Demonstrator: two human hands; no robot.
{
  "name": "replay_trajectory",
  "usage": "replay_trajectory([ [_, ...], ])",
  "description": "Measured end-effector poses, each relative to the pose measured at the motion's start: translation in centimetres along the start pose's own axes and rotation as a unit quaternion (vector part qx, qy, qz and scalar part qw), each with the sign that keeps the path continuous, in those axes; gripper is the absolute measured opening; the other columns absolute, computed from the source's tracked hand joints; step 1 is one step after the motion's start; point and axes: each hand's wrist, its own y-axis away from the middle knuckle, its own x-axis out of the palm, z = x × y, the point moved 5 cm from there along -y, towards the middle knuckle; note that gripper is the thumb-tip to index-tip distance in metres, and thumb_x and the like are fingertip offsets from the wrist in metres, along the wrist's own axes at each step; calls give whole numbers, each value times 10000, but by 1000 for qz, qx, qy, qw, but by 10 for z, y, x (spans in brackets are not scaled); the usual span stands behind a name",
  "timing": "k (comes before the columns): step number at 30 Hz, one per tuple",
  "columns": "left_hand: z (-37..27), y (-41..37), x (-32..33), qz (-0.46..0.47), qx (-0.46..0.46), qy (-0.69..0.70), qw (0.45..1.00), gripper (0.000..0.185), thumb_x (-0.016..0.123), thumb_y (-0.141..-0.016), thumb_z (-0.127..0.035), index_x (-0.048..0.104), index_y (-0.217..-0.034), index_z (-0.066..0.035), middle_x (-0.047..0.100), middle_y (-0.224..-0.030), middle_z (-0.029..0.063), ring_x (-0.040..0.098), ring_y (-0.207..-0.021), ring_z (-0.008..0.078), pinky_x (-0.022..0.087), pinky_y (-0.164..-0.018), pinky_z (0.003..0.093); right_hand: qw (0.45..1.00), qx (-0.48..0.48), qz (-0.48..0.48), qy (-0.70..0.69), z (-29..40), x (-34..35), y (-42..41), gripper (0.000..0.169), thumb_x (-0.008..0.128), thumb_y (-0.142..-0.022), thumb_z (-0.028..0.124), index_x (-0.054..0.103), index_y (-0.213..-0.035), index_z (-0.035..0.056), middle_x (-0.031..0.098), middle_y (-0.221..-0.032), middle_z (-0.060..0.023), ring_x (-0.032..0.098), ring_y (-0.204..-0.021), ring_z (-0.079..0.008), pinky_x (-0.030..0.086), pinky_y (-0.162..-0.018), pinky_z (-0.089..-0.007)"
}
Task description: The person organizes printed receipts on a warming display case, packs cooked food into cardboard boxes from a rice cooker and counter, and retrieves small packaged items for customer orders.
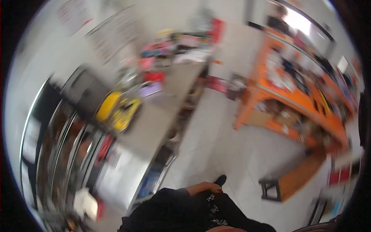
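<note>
My left hand hangs low in front of my dark clothing, beside the thigh; whether it holds anything is too blurred to tell. My right hand is out of view. Below me are black trousers with a white pattern and one dark shoe on the pale tiled floor. To the left runs a long counter bearing a yellow case with dark contents, a purple item and a red item.
An orange workbench with cluttered shelves stands at the right, a brown bench below it. Metal racks line the left. A person is beyond the workbench. Pale floor lies between counter and workbench.
</note>
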Motion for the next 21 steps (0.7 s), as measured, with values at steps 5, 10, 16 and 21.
replay_trajectory([
  [5,45,-74,-82,-124,-18,-38,991,309,453,-919,-272,578,-1043,-17,573,-1070,168,543,-973,324,429,-842,422,995,-14,-60,74,-58,-1,11,217,471,-874,246,590,-955,83,622,-874,-86,599,-824,-216,470,-640,-363],
  [10,144,-75,-176,-78,-408,-214,884,452,532,-830,-432,621,-1103,-82,580,-1186,127,555,-1078,321,444,-899,455,984,81,-153,-31,-127,-27,-13,205,471,-873,255,589,-924,95,647,-812,-75,639,-726,-209,498,-554,-361],
  [16,157,-131,-258,-3,-334,-107,936,383,468,-896,-368,637,-982,-35,632,-1003,138,623,-886,283,478,-769,434,759,328,-32,-561,-164,-103,-97,284,462,-894,256,415,-1130,105,562,-1042,-120,616,-725,-306,489,-513,-419],
  [21,113,-197,-343,-303,-26,-6,953,270,472,-919,-224,608,-1016,-13,636,-971,114,631,-812,219,511,-742,345,971,1,-31,-236,-137,-156,-264,204,526,-852,235,583,-788,50,619,-750,-72,599,-619,-236,461,-436,-388],
])
